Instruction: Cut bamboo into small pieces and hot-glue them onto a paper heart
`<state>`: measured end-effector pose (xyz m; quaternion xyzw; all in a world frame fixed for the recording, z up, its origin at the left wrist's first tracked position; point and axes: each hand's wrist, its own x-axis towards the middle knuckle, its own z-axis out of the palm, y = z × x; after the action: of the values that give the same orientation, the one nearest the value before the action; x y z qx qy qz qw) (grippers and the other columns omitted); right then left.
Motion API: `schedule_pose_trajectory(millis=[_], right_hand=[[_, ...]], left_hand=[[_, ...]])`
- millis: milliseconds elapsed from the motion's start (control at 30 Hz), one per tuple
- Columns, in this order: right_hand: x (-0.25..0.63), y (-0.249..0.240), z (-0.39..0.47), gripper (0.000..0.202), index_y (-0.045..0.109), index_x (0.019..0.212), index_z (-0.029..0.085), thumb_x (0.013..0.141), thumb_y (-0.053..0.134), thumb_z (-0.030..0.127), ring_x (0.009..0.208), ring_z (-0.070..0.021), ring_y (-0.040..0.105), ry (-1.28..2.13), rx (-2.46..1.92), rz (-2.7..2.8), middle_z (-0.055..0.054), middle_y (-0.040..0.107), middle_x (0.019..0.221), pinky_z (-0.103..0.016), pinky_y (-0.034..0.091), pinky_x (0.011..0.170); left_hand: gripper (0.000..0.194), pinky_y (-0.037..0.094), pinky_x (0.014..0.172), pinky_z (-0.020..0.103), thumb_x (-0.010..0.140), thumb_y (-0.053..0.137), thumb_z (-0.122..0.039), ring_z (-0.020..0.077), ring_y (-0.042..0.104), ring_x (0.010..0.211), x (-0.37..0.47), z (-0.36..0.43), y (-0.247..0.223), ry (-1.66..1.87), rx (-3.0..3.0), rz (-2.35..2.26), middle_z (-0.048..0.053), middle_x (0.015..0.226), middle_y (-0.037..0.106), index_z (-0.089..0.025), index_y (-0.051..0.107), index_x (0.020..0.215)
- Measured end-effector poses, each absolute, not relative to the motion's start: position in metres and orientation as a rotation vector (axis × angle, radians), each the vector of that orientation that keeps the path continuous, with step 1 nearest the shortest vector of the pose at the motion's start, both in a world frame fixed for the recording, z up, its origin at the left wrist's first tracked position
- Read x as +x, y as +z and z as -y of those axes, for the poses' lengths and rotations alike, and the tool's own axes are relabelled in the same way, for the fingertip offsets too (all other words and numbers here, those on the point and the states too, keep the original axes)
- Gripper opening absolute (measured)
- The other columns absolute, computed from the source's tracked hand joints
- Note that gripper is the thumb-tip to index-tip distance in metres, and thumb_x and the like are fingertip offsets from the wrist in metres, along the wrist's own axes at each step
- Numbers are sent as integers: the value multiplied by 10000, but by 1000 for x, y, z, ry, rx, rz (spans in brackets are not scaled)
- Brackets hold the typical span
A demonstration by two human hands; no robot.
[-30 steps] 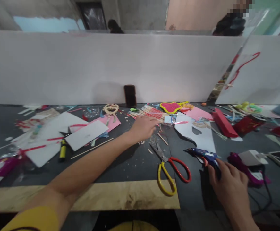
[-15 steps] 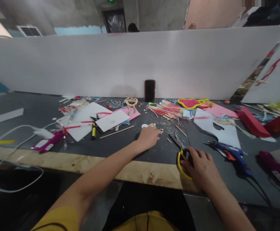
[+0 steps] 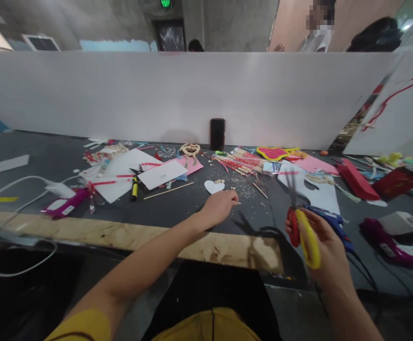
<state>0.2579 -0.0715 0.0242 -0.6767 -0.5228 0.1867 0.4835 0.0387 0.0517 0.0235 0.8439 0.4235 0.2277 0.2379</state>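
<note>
My right hand is raised off the table with scissors in its grip, their yellow and red handles against my fingers and the slightly blurred blades pointing up. Low over the dark tabletop, my left hand is closed in a pinch, and the pale end of a short stick piece shows at the fingertips. Just beyond it lies a white paper heart, with several small round wooden slices along its upper edge. Another short stick rests to the right of this hand.
A phone leans on the white partition. Red-and-wood sticks lie in front of it. Pliers, white card and a purple power strip are left. A blue glue gun and red box are right.
My right hand has lifted the scissors off the table and turned them upright. My left hand has drawn back slightly, uncovering the paper heart, and now pinches the short stick piece.
</note>
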Motion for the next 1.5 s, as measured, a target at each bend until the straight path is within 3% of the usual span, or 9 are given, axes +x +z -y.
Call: schedule_pose_trajectory(millis=[167,233,367,467,900,1333,1500], right_hand=[[234,29,80,548,518,1133,201,678,653,474,789,-206,645,824,-1534,1243,-70,663,931,-323,531,674],[221,22,80,511,522,1122,192,696,628,454,805,-203,630,751,-1567,1407,-75,647,933,-317,520,684],[199,8,80,432,506,1108,203,736,592,405,881,-218,593,427,-1652,1804,-88,604,990,-336,493,742],[188,4,80,418,489,1107,206,734,592,363,937,-250,572,236,-1673,1983,-108,584,1029,-374,480,768],[177,3,77,412,476,1151,180,762,547,294,930,-246,581,102,-1671,2150,-107,614,1026,-361,469,744],[180,5,77,414,520,1227,196,840,503,339,897,-227,615,29,-1616,2191,-111,632,1045,-334,513,743],[176,9,80,454,506,1239,222,813,536,374,925,-243,598,27,-1646,2164,-111,618,1052,-361,502,758]], left_hand=[[215,452,642,228,846,473,-280,150,615,744,6,-21,18,857,1964,-1182,40,844,684,-156,613,953],[256,455,628,219,855,457,-294,140,618,738,1,-12,12,914,1851,-1186,62,881,693,-138,599,1000],[209,409,548,196,788,559,-296,98,550,593,-1,1,7,1035,1378,-1079,48,795,686,-133,625,900],[170,417,602,201,775,582,-292,100,546,625,2,9,10,1049,1245,-1001,19,728,655,-138,618,840],[130,448,757,239,834,522,-264,142,564,794,-5,17,9,981,1459,-945,28,821,611,-150,575,866],[139,465,757,240,830,516,-249,156,601,825,-5,20,15,958,1619,-1002,38,877,648,-161,591,908],[114,464,689,224,814,523,-235,150,608,755,-7,22,17,981,1665,-1085,20,807,663,-166,614,820]])
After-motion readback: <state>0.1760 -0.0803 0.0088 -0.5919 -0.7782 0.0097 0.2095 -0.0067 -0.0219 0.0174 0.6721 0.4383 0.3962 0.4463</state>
